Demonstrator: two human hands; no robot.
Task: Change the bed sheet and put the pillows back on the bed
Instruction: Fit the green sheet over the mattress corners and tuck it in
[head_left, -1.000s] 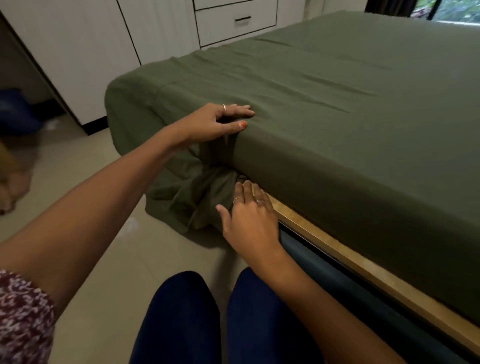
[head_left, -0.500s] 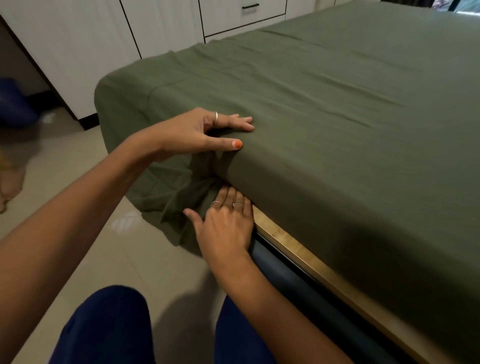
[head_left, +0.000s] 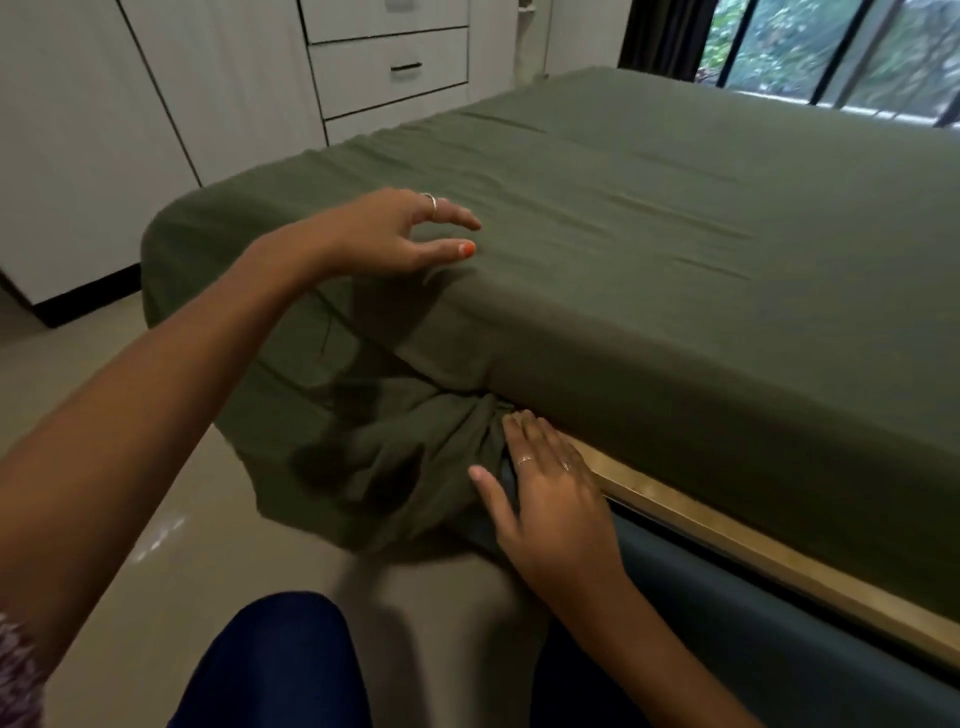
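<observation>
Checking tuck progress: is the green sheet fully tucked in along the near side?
Not fully. The green sheet runs under the mattress beside the right hand, but left of it a loose bunch hangs to the floor.

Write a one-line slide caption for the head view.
Right hand tucks the green sheet under the mattress corner; left hand hovers open above the bed edge.

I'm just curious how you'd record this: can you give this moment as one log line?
step: tucking sheet | left hand: open, over mattress edge | right hand: open, fingers pushing green sheet under mattress | loose sheet bunched at corner | pillows: none seen
</observation>
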